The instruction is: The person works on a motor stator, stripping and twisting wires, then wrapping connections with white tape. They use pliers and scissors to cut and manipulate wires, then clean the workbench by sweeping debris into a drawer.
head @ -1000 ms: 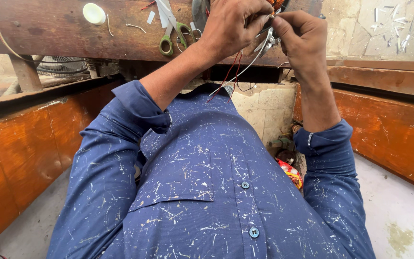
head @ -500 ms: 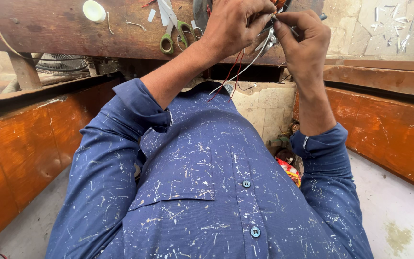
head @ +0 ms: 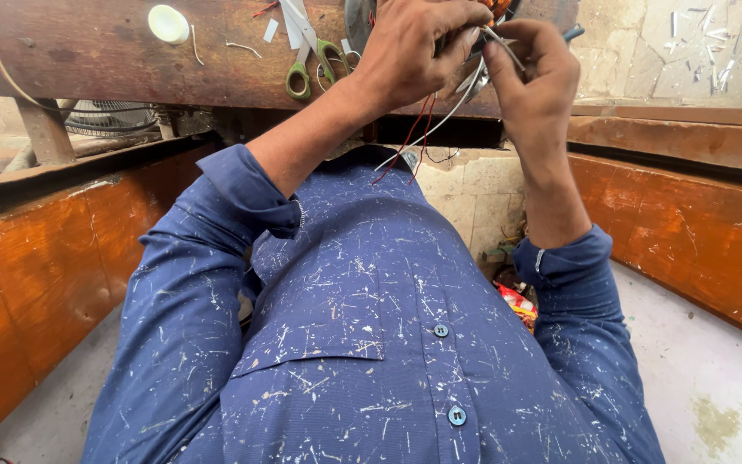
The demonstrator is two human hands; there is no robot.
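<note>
worn brown wood makes up the workbench (head: 88, 51) along the top of the view, with orange-stained wooden boards (head: 36, 283) running down both sides and a pale concrete floor (head: 714, 387) at the lower right. on the bench lie a small round white lid (head: 168, 23), a pair of green-handled scissors (head: 307, 51) and a few scraps of white sleeving.

both hands are raised to the far edge of the bench, close together at a round motor part with copper winding (head: 495, 9) that is mostly hidden behind them. the left hand (head: 418, 51) is curled, fingers bent in and closed around the part and the wires there; how tightly it grips cannot be told. the right hand (head: 534, 73) is nearly closed too, its thumb and forefinger pressed together in a pinch on a thin white wire (head: 508, 47) just beside the left hand's fingertips. from between the hands a white lead (head: 435, 129) and thin red wires (head: 410, 137) hang down toward the chest, loose and curved.

blue shirt sleeves (head: 182, 292), flecked with pale bits, cover both forearms to the cuffs. a fan grille (head: 109, 116) shows under the bench at the left.
</note>
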